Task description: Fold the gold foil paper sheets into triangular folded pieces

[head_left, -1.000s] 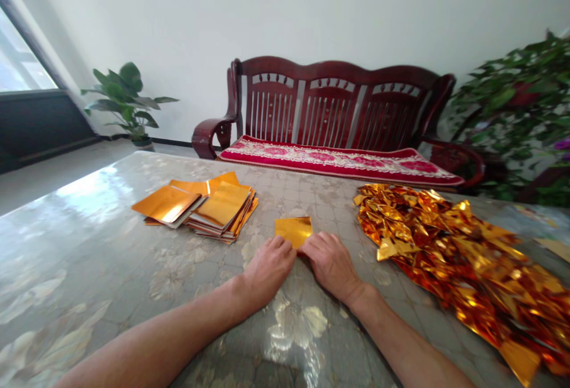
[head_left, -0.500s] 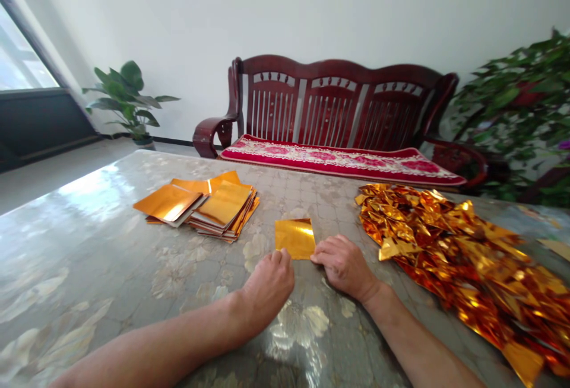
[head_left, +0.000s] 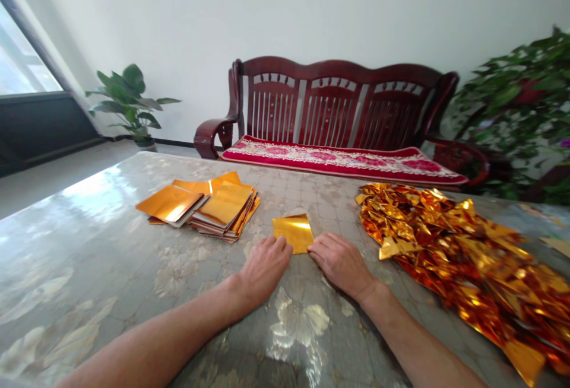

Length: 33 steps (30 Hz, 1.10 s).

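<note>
A square of gold foil paper (head_left: 291,229) lies on the table in front of me, turned slightly askew. My left hand (head_left: 269,260) has its fingers curled together at the sheet's near left corner. At the near right corner, my right hand (head_left: 341,260) pinches the edge between thumb and fingers. Both thumbs are largely hidden from view. Left of the sheet sits a loose stack of gold foil paper (head_left: 225,204), several squares thick. To the right spreads a large heap of folded gold foil pieces (head_left: 427,239).
The table (head_left: 187,323) has a glossy, flower-patterned cover. Behind it stands a dark red wooden bench (head_left: 329,103) with a red patterned seat cover (head_left: 320,155). Potted plants stand at the left (head_left: 131,103) and right (head_left: 512,97). Clear plastic (head_left: 529,217) lies at the table's right side.
The gold sheet has turned a little and shifted slightly away from me. My left hand has moved up and left, its fingers flatter over the near edge; my right hand stays at the right corner.
</note>
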Motion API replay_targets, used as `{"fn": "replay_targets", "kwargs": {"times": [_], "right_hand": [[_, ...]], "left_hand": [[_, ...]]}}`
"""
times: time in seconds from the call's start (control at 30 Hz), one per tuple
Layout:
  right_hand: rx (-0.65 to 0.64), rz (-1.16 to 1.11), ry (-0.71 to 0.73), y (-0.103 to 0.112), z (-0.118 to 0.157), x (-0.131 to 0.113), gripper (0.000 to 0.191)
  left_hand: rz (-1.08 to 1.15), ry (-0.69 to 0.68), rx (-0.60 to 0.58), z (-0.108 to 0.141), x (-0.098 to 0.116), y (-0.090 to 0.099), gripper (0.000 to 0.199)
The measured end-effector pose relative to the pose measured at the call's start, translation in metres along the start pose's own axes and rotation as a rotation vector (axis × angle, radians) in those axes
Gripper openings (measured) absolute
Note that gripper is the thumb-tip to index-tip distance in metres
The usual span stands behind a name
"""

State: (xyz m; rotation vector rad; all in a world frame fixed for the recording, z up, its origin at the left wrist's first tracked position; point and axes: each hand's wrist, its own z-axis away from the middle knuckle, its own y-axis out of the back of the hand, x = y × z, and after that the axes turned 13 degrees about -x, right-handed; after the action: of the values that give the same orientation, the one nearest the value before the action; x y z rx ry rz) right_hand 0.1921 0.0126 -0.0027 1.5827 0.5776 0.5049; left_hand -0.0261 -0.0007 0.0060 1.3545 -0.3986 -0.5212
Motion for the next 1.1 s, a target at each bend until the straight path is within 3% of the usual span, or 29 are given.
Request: {"fn": "replay_targets", "kwargs": {"times": [0.3, 0.77, 1.1], "right_hand": [[0.000, 0.049, -0.114, -0.003, -0.007, -0.003, 0.024], [0.053, 0.083, -0.086, -0.008, -0.008, -0.001, 0.018], [0.055, 0.079, -0.124, -0.012, -0.013, 0.001, 0.014]], "left_hand": [[0.044, -0.002, 0.084, -0.011, -0.013, -0.002, 0.015], [0.139, 0.022, 0.137, -0.011, -0.016, -0.005, 0.023], [0.350, 0.054, 0.172, -0.017, -0.026, -0.008, 0.022]]}}
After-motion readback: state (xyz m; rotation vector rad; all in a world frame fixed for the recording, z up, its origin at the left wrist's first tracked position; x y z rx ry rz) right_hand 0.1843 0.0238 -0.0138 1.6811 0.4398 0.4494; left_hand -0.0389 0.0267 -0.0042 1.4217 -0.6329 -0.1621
